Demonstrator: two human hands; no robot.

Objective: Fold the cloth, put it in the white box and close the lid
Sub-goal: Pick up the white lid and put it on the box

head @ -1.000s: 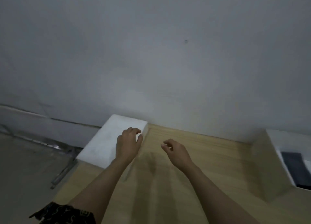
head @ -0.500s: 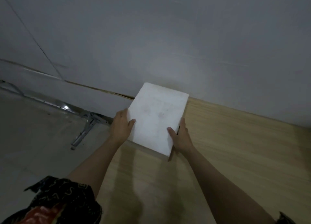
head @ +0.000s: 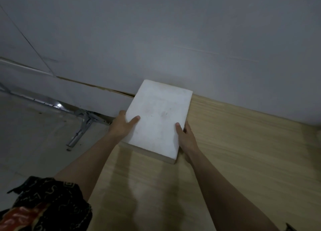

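A flat white lid (head: 158, 116) lies at the back left corner of the wooden table (head: 234, 152), its far edge near the wall. My left hand (head: 122, 124) grips its left edge, thumb on top. My right hand (head: 185, 137) grips its right edge near the front corner, thumb on top as well. The lid's near corner seems slightly raised off the table. No cloth shows, and the open box from the earlier view is out of frame.
A grey wall (head: 173, 39) rises right behind the table. Left of the table's edge the floor drops away, with a metal bracket (head: 81, 126) there. My dark patterned sleeve (head: 46, 204) fills the lower left corner.
Both hands went from hovering near the lid to gripping its two sides. The view swung left, so the open box with dark cloth on the right left the frame.
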